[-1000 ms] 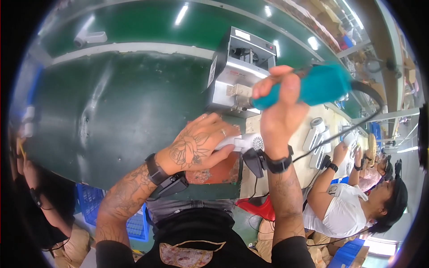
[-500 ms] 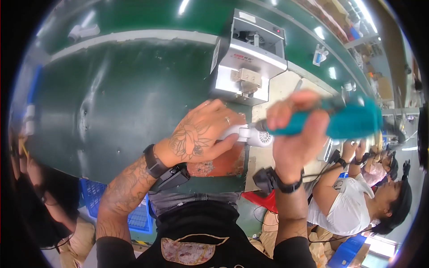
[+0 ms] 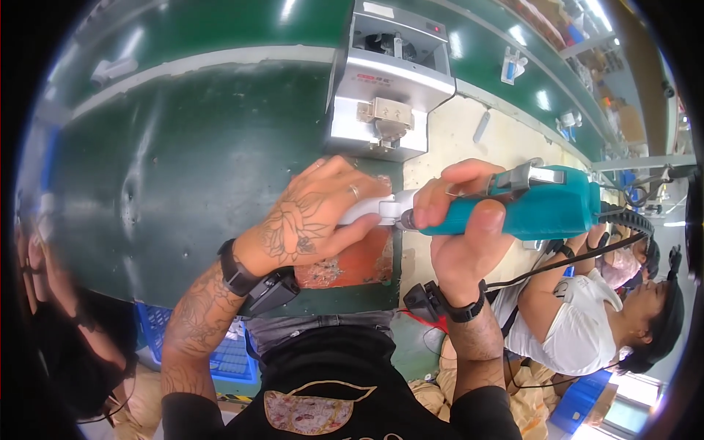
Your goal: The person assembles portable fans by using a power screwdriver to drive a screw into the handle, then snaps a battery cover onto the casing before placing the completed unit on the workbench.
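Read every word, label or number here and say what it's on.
Grey machine: red print on its front, too small to quote.
White label on its top: likewise.
Black shirt: lettering cut off at the lower edge.
White shirt: dark print, too small.
Teal power tool: no readable text.

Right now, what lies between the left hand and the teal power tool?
In the head view, a white part shows between them, held by the left hand, with the teal power tool pointing at it.

Looks like factory workshop, judging by grey machine (image 3: 392,77) on green tabletop (image 3: 198,161), corded teal power tool (image 3: 546,218) below machine, co-workers (image 3: 565,326) farther right.
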